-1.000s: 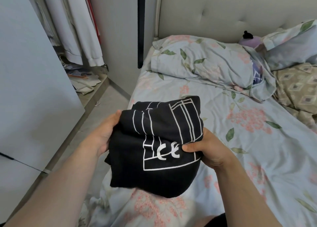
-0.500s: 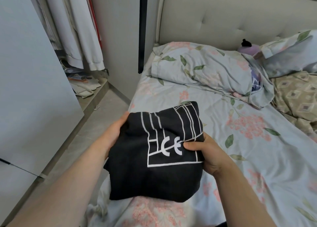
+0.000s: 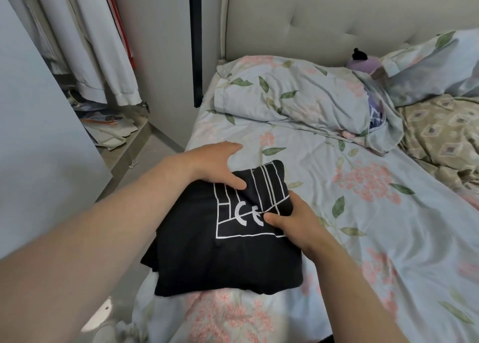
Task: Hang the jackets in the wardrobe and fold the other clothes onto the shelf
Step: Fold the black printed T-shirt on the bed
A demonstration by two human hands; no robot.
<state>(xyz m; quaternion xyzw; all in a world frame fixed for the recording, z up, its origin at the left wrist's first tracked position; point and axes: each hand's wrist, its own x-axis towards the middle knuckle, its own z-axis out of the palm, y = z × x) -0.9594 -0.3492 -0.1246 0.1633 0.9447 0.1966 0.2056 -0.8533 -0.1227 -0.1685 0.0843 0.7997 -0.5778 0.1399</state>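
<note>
shirt: the folded black shirt point(image 3: 228, 259) with the white print is lying on the bed point(image 3: 388, 239), right by the bed's left edge, near corner hanging a bit over the side

left hand: left hand point(image 3: 215, 166) is spread wide at the far-left corner, thumb pressing down on the fabric, fingers straight out over the sheet past it

right hand: right hand point(image 3: 293, 221) has the right edge pinched, thumb on top next to the print, fingers tucked under where I can't see them

where it's headed: I'd guess the shelf in the wardrobe point(image 3: 145, 57) on the left, where white garments point(image 3: 103, 44) are hanging. Can't actually see a free shelf from here

stage: fold looks basically done, the put-away hasn't happened

risk 1: only 1 hand really has a hold. Lift it like that and the loose left side probably flops open and the fold is gone

risk 2: it's so close to the bed edge that a nudge could send it sliding to the floor

risk 3: layers look uneven on the near-left side, so it may sit lopsided on a shelf
</note>
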